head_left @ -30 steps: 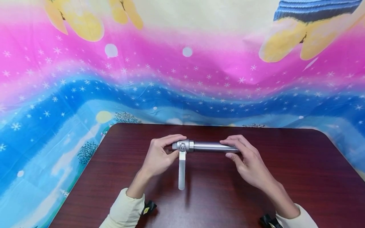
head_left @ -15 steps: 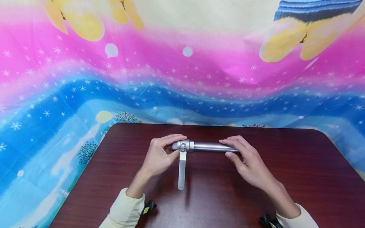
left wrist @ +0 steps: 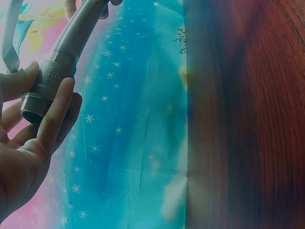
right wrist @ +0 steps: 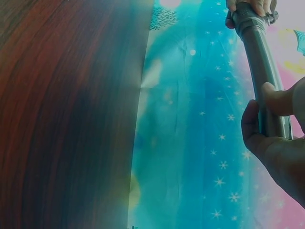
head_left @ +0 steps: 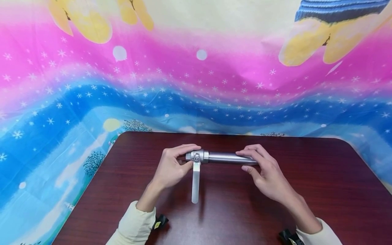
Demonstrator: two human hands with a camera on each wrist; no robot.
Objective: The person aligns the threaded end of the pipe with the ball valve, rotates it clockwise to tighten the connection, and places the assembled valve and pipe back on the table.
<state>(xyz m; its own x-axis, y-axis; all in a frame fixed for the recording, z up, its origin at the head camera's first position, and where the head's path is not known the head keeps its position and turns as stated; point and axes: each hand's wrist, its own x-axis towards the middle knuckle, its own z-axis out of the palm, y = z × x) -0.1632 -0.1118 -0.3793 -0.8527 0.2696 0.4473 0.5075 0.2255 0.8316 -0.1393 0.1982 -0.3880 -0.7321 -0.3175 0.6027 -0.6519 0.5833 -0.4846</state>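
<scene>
My left hand (head_left: 171, 168) grips a metal ball valve (head_left: 197, 156), thumb on the near side and fingers over the far side. The valve's flat lever handle (head_left: 195, 183) points toward me. A smooth steel pipe (head_left: 223, 157) joins the valve's right end, with thread showing by the joint in the left wrist view. Around the pipe's far right part curl the thumb and fingers of my right hand (head_left: 269, 173), which hide its end. In the left wrist view the valve's free hex end (left wrist: 35, 109) is hollow. Valve and pipe are held level above the table.
A dark red-brown wooden table (head_left: 232, 211) lies under both hands. Behind it hangs a printed cloth (head_left: 183, 78) with snowflakes, reaching down along the table's back and sides. Black straps (head_left: 160, 223) sit at both wrists, beside pale sleeves.
My right thumb and fingers shift very slightly on the pipe. Valve, lever and left hand stay practically where they were.
</scene>
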